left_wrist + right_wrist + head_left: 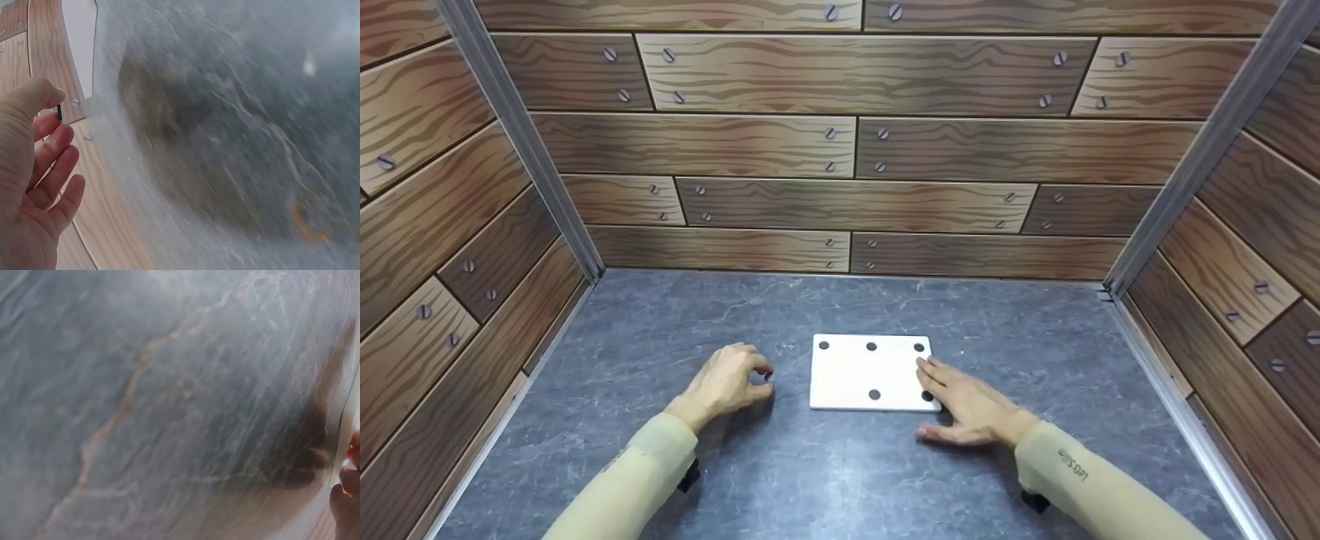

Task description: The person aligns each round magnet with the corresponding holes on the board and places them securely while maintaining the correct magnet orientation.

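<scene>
A white rectangular board (847,371) with several round black discs (871,346) on it lies flat on the table. Three discs run along its far edge; two show along the near edge, at the middle and the right corner. Left of the board, my left hand (724,381) pinches a small thin black disc (59,112) between thumb and index finger, seen edge-on in the left wrist view. My right hand (971,405) rests its extended fingers on the board's right edge, beside the near right disc, thumb spread on the near side. Only its fingertips (347,486) show in the right wrist view.
The dark blue-grey marbled tabletop (840,480) is bounded by wood-plank-patterned walls (840,150) at the back and both sides. Metal corner posts (521,142) stand at the back corners, and a metal strip (1177,420) runs along the right edge.
</scene>
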Available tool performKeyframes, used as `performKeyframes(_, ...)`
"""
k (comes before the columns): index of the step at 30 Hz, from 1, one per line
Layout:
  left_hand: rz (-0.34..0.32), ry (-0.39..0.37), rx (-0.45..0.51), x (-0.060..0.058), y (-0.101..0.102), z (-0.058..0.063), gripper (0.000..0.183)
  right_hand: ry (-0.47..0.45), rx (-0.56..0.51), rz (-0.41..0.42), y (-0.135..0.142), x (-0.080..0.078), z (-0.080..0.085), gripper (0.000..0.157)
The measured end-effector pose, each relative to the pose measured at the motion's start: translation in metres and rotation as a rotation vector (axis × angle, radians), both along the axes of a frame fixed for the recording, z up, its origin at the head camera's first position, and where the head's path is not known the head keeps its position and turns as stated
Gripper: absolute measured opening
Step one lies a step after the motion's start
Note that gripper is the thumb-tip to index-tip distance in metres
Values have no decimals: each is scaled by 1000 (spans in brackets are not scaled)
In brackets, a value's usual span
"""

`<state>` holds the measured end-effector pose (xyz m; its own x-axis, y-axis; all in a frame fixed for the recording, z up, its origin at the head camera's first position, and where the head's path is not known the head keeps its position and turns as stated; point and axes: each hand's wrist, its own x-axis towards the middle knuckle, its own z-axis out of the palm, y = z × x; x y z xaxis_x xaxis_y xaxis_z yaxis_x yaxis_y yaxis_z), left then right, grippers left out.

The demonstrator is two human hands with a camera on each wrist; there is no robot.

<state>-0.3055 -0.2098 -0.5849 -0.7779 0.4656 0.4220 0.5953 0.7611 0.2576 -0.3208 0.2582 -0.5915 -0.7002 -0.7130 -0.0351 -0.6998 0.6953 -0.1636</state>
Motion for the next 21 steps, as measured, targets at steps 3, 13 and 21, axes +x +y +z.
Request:
performKeyframes(3,-25,-8,6,-4,9,0,18,-4,0,-6,0,1,0,112)
performKeyframes(13,-7,-118,-92,1,48,22,17,-1,-9,-11,0,3,-1,111)
performKeyframes(21,-60,-146,-105,-2,69,16,16,-11,-5,-16,0,3,0,110)
